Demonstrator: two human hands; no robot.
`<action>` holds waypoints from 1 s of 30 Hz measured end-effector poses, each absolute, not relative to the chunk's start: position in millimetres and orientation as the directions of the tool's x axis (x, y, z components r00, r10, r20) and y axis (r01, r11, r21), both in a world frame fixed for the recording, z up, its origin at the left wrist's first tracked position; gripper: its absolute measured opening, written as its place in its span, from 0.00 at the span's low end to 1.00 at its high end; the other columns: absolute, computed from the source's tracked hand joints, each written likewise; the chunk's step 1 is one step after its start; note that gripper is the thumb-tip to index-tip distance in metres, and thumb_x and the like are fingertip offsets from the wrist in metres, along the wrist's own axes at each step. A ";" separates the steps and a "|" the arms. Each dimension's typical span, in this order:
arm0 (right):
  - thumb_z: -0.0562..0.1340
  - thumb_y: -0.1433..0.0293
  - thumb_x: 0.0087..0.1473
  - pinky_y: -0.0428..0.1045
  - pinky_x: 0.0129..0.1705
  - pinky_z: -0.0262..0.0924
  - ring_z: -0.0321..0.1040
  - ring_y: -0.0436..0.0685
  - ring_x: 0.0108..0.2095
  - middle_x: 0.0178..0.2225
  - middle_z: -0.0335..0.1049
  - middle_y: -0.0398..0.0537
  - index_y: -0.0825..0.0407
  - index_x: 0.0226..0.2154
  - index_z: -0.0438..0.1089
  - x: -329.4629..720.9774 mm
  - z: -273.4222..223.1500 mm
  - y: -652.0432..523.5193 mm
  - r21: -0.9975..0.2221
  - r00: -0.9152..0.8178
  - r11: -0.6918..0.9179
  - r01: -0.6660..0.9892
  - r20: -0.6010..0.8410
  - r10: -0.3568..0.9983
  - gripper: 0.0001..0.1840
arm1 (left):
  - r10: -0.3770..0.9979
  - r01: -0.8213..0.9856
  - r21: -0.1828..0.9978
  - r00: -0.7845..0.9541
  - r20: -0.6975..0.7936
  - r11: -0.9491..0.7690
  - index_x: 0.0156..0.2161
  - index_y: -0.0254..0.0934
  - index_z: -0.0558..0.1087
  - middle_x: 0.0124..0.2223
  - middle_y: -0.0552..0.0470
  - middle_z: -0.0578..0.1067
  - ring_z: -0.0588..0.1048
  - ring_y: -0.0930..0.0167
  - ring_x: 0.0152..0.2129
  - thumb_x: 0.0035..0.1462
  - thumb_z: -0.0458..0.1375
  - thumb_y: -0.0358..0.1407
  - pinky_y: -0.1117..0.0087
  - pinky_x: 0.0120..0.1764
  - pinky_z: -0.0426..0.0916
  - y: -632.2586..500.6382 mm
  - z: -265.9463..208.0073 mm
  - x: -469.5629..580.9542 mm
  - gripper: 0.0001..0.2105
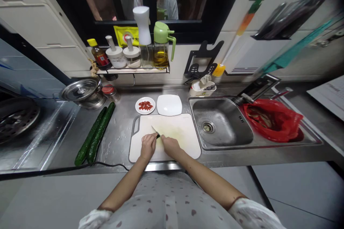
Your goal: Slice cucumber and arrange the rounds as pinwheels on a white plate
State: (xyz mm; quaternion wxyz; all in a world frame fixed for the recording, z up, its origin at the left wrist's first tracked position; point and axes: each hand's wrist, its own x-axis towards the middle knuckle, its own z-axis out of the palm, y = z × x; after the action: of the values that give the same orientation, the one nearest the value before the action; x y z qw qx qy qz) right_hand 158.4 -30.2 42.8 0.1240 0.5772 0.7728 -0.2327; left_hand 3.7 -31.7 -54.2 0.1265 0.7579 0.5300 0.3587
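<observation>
A small knife [154, 129] lies low over the white cutting board [188, 146], its blade pointing away and to the left. My right hand [171, 146] is closed around its dark handle. Close beside the knife, my left hand [148, 146] rests on the board with its fingers curled together; what they hold, if anything, is hidden. A faint green-yellow stain marks the board's middle. Behind the board stand a small round plate [138, 110] of chopped red pieces and a bare white square plate [169, 105].
Two cucumbers [98, 134] lie left, near a lidded steel pot [83, 93] and a red-capped jar [110, 93]. A sink [223, 125] is at right, with a red plastic bag [290, 118] beyond. Seasoning bottles fill a shelf [129, 71]. A black cord [107, 164] runs along the front edge.
</observation>
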 end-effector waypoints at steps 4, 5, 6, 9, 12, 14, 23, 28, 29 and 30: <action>0.48 0.80 0.56 0.50 0.42 0.62 0.71 0.58 0.44 0.39 0.73 0.56 0.56 0.49 0.59 157.4 43.2 -27.3 -0.217 -0.301 0.225 0.950 -0.449 0.841 0.18 | 0.891 0.711 0.571 0.178 0.418 -0.410 0.46 0.39 0.73 0.41 0.47 0.77 0.73 0.68 0.39 0.62 0.49 0.32 0.63 0.43 0.64 -31.1 -58.0 3.2 0.12; 0.48 0.80 0.56 0.50 0.42 0.62 0.71 0.58 0.44 0.39 0.73 0.56 0.55 0.49 0.59 157.6 43.4 -26.7 -0.218 -0.303 0.226 0.949 -0.446 0.842 0.18 | 0.890 0.709 0.571 0.180 0.420 -0.413 0.46 0.39 0.73 0.41 0.47 0.77 0.73 0.68 0.39 0.62 0.49 0.32 0.63 0.43 0.64 -31.0 -58.8 3.0 0.12; 0.48 0.80 0.56 0.50 0.42 0.62 0.71 0.58 0.44 0.39 0.73 0.56 0.55 0.49 0.58 157.9 43.4 -26.2 -0.224 -0.308 0.228 0.948 -0.443 0.842 0.19 | 0.888 0.707 0.572 0.182 0.421 -0.416 0.46 0.39 0.73 0.41 0.47 0.77 0.73 0.68 0.39 0.62 0.49 0.33 0.63 0.44 0.64 -30.9 -59.2 3.0 0.12; 0.49 0.80 0.56 0.49 0.42 0.62 0.71 0.57 0.44 0.40 0.73 0.56 0.55 0.50 0.58 158.0 42.7 -25.6 -0.237 -0.315 0.231 0.944 -0.434 0.844 0.19 | 0.888 0.701 0.577 0.185 0.421 -0.419 0.47 0.39 0.73 0.41 0.47 0.77 0.73 0.68 0.39 0.62 0.49 0.32 0.62 0.44 0.64 -31.0 -58.9 3.0 0.13; 0.49 0.80 0.56 0.49 0.42 0.62 0.71 0.57 0.44 0.39 0.74 0.55 0.55 0.49 0.59 156.8 40.0 -25.9 -0.236 -0.316 0.234 0.943 -0.420 0.851 0.19 | 0.889 0.701 0.576 0.189 0.418 -0.420 0.46 0.39 0.73 0.41 0.47 0.77 0.73 0.68 0.39 0.62 0.49 0.32 0.62 0.44 0.64 -31.2 -56.7 3.3 0.13; 0.48 0.80 0.55 0.48 0.41 0.62 0.72 0.57 0.43 0.39 0.74 0.55 0.56 0.49 0.59 156.2 37.7 -26.2 -0.230 -0.312 0.233 0.945 -0.414 0.855 0.19 | 0.888 0.703 0.574 0.187 0.420 -0.420 0.46 0.39 0.73 0.40 0.47 0.78 0.73 0.68 0.39 0.62 0.49 0.32 0.62 0.44 0.64 -31.4 -54.9 3.5 0.12; 0.48 0.79 0.57 0.49 0.42 0.61 0.72 0.57 0.44 0.40 0.74 0.56 0.56 0.50 0.58 151.7 32.1 -21.3 -0.255 -0.305 0.214 0.943 -0.406 0.861 0.19 | 0.877 0.705 0.568 0.166 0.450 -0.425 0.46 0.39 0.73 0.41 0.47 0.77 0.73 0.67 0.39 0.62 0.49 0.33 0.62 0.45 0.63 -32.0 -55.8 4.1 0.12; 0.48 0.79 0.58 0.49 0.42 0.61 0.71 0.56 0.44 0.40 0.74 0.56 0.55 0.50 0.58 145.9 32.7 -17.8 -0.255 -0.299 0.210 0.944 -0.392 0.870 0.18 | 0.874 0.711 0.557 0.168 0.456 -0.428 0.46 0.39 0.73 0.41 0.47 0.77 0.73 0.67 0.39 0.62 0.49 0.33 0.62 0.44 0.63 -31.8 -60.5 3.1 0.12; 0.49 0.79 0.58 0.49 0.42 0.61 0.71 0.56 0.44 0.40 0.74 0.55 0.55 0.50 0.58 145.5 33.1 -17.9 -0.251 -0.296 0.208 0.945 -0.391 0.871 0.18 | 0.874 0.714 0.555 0.169 0.456 -0.428 0.46 0.39 0.73 0.41 0.47 0.77 0.73 0.67 0.39 0.62 0.49 0.33 0.62 0.44 0.63 -31.8 -60.9 3.1 0.12; 0.49 0.79 0.58 0.49 0.42 0.61 0.72 0.56 0.43 0.40 0.74 0.55 0.55 0.50 0.58 145.5 33.5 -18.3 -0.246 -0.291 0.205 0.947 -0.393 0.872 0.18 | 0.874 0.716 0.552 0.169 0.456 -0.427 0.46 0.39 0.73 0.41 0.47 0.77 0.73 0.67 0.39 0.62 0.49 0.33 0.62 0.44 0.63 -31.8 -61.1 3.1 0.12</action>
State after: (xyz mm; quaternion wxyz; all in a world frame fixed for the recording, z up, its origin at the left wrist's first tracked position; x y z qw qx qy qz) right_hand 145.5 -18.3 33.5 0.0839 0.5896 0.7717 -0.2232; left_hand 3.1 -31.8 -61.1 0.1053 0.7573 0.5248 0.3742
